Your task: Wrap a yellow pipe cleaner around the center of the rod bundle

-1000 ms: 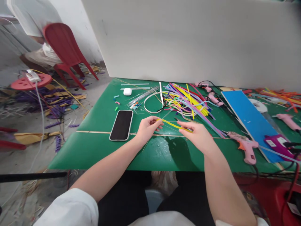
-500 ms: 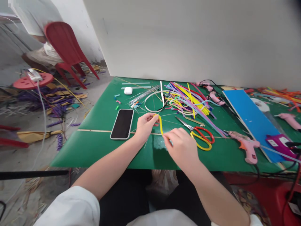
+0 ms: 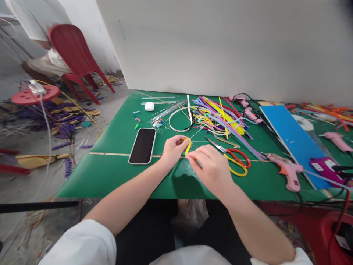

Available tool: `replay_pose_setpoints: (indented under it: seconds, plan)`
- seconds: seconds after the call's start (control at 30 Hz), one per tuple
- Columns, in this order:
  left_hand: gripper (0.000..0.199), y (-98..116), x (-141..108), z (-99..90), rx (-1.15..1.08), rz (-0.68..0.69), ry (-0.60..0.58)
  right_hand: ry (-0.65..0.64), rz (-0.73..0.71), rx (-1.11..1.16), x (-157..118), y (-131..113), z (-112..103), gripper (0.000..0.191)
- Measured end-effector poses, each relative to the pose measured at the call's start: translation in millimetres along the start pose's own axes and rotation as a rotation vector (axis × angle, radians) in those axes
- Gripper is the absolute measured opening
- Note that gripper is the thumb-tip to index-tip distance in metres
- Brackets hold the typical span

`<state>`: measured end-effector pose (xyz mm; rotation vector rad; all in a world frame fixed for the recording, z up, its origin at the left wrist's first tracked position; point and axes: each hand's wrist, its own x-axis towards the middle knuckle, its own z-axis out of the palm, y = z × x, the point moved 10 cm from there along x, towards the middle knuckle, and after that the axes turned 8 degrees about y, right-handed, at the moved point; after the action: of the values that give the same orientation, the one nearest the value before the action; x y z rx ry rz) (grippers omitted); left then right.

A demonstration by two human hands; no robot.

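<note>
Over the green table [image 3: 110, 180], a short yellow fuzzy strip [image 3: 188, 148] is pinched between both hands. My left hand [image 3: 175, 147] grips its upper end, and a thin wire sticks out up and to the right from the fingertips. My right hand [image 3: 211, 163] pinches the lower end, its fingers curled. Scissors [image 3: 235, 158] with red and yellow handles lie just right of my right hand. To the left of my left hand is a black phone [image 3: 142, 146]. A white looped band [image 3: 171, 123] lies behind the hands.
Colourful fuzzy strips [image 3: 220, 114] are heaped at the back. A white case [image 3: 149, 106] lies back left. On the right are a pink glue gun [image 3: 289, 171], a blue board [image 3: 293, 140] and a purple device [image 3: 325, 170]. A person sits on a red chair [image 3: 73, 48] at the far left.
My right hand has moved slightly left and up, closer to my left hand. The yellow strip between them looks shorter and more bent, and the wire now points up and to the right.
</note>
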<state>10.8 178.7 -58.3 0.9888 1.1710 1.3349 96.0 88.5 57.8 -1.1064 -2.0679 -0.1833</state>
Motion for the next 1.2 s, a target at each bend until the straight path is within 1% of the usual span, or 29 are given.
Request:
replay_pose_setpoints:
  seconds: [0.07,0.13,0.2,0.23,0.3,0.33,0.43,0.53,0.63,0.7,0.8,0.87,0.93,0.97,1.0,1.03,1.13,1.17,1.2]
  plan:
    - [0.020,-0.1,-1.2,3.0,0.005,-0.002,-0.028,0.006,-0.030,-0.043,13.9,6.9,-10.8,0.017]
    - [0.021,-1.0,-3.5,8.1,-0.004,-0.028,-0.083,-0.017,-0.034,-0.090,30.4,18.8,-19.6,0.018]
    - [0.023,-3.1,-6.5,13.1,-0.032,-0.082,-0.143,-0.077,-0.008,-0.134,47.3,34.3,-26.0,0.017]
    - [0.023,-4.0,-8.2,15.3,-0.050,-0.111,-0.172,-0.118,0.021,-0.156,54.9,43.4,-28.6,0.016]
    - [0.022,-5.6,-11.9,19.1,-0.086,-0.169,-0.226,-0.262,0.108,-0.155,64.8,62.2,-28.4,0.016]
    - [0.021,-6.2,-14.0,21.0,-0.106,-0.196,-0.254,-0.328,0.141,-0.136,67.7,69.0,-28.4,0.016]
    - [0.019,-4.6,-21.0,27.0,-0.188,-0.249,-0.340,-0.457,0.254,-0.054,69.7,86.3,-27.6,0.022]
    - [0.018,0.9,-28.4,33.4,-0.287,-0.268,-0.421,-0.544,0.373,0.116,59.1,97.5,-11.5,0.026]
    - [0.019,5.4,-32.7,36.2,-0.360,-0.293,-0.462,-0.532,0.480,0.281,40.9,106.8,15.6,0.025]
    - [0.019,8.3,-29.3,31.6,-0.397,-0.286,-0.419,-0.491,0.559,0.365,24.2,113.3,35.0,0.026]
    - [0.016,12.4,-18.0,16.8,-0.424,-0.230,-0.276,-0.478,0.655,0.482,-5.0,115.5,61.5,0.025]
    - [0.016,13.2,-12.3,9.0,-0.409,-0.193,-0.202,-0.530,0.702,0.509,-23.9,112.6,75.6,0.026]
    - [0.016,12.4,-9.3,6.1,-0.380,-0.176,-0.172,-0.580,0.695,0.511,-35.5,106.3,84.4,0.026]
    - [0.017,11.9,-8.2,5.5,-0.365,-0.172,-0.163,-0.584,0.677,0.501,-37.7,103.6,86.3,0.026]
    - [0.017,11.3,-6.9,4.3,-0.354,-0.169,-0.146,-0.557,0.650,0.486,-36.9,101.9,86.0,0.027]
    - [0.017,10.6,-5.6,2.5,-0.347,-0.168,-0.123,-0.497,0.617,0.471,-33.2,101.0,83.2,0.026]
    - [0.018,7.0,-2.1,-3.3,-0.344,-0.179,-0.041,-0.188,0.499,0.453,-15.5,98.2,62.4,0.024]
    - [0.018,5.1,-1.6,-4.2,-0.343,-0.187,-0.024,-0.104,0.456,0.462,-11.0,95.2,56.1,0.027]
    - [0.018,3.1,-1.4,-3.9,-0.340,-0.196,-0.017,-0.047,0.417,0.479,-7.6,91.3,52.1,0.030]
